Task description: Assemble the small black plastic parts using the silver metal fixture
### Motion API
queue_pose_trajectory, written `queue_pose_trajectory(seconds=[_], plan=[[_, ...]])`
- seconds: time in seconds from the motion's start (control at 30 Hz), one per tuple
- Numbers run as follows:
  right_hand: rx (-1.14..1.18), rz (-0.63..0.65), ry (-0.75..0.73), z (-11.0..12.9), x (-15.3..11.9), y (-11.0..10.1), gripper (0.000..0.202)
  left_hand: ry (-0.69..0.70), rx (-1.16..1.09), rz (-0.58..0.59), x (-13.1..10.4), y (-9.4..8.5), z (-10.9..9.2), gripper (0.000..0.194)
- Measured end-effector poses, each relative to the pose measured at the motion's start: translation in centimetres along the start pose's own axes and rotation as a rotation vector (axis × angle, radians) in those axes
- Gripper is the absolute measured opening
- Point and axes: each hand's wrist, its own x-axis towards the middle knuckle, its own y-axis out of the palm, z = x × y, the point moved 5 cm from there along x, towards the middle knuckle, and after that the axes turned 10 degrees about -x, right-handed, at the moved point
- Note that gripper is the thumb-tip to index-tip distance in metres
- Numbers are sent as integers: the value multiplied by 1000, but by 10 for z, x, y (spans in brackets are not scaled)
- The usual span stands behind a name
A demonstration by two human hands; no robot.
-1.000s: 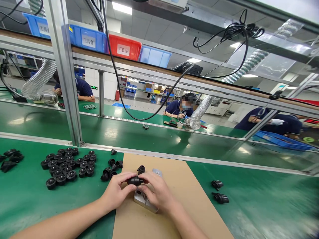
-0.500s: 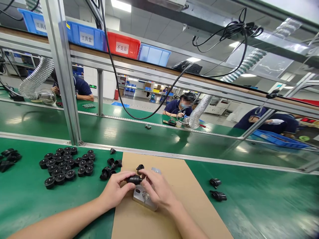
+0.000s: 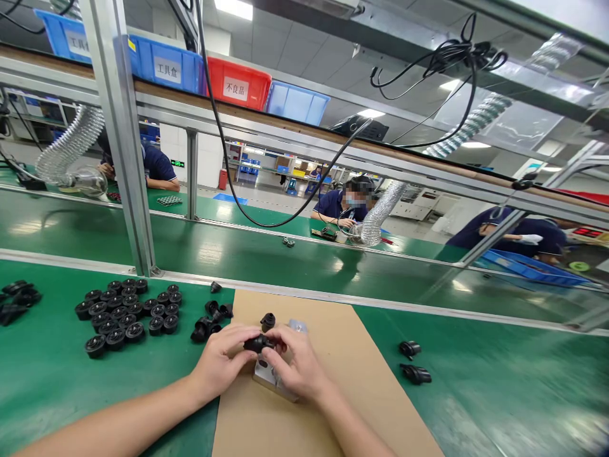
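A black cylindrical part (image 3: 257,343) is held between both hands above a metal block (image 3: 273,379) that lies on a brown cardboard sheet (image 3: 328,355). My left hand (image 3: 223,363) grips the part's left end between thumb and fingers. My right hand (image 3: 297,363) is closed on its right end, fingertips around it, and hides some of the block. Just behind the hands, a smaller black part (image 3: 268,321) rests on the cardboard. A clear piece (image 3: 298,326) shows at the block's far end.
Many black round parts (image 3: 115,339) cover the green table at left, with black caps (image 3: 202,330) beside the cardboard. Two black parts (image 3: 415,374) lie at right. A metal post (image 3: 137,254) rises behind. People sit farther off.
My right hand has shifted slightly left along the black part, its thumb now nearer my left hand. The small black part behind shows more fully.
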Motion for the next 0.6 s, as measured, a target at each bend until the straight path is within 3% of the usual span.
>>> queue_pose_trajectory(seconds=[0.1, 0.2, 0.33, 0.43, 0.5, 0.6], plan=[[53, -21, 67, -4, -1, 3, 18, -101, -29, -26, 0, -2, 7, 44], [59, -19, 64, -6, -1, 4, 19, -201, -63, -10, 0, -2, 11, 33], [81, -33, 71, -8, -1, 3, 20, -60, -11, -5, 2, -2, 2, 30], [84, -64, 75, -8, -1, 2, 20, -116, -42, -28, 2, -3, 4, 43], [81, -66, 68, -8, -1, 2, 20, -168, -53, -26, 2, -3, 7, 38], [97, -72, 71, -9, -2, 2, 20, -86, 2, -10, 3, -3, 2, 30]])
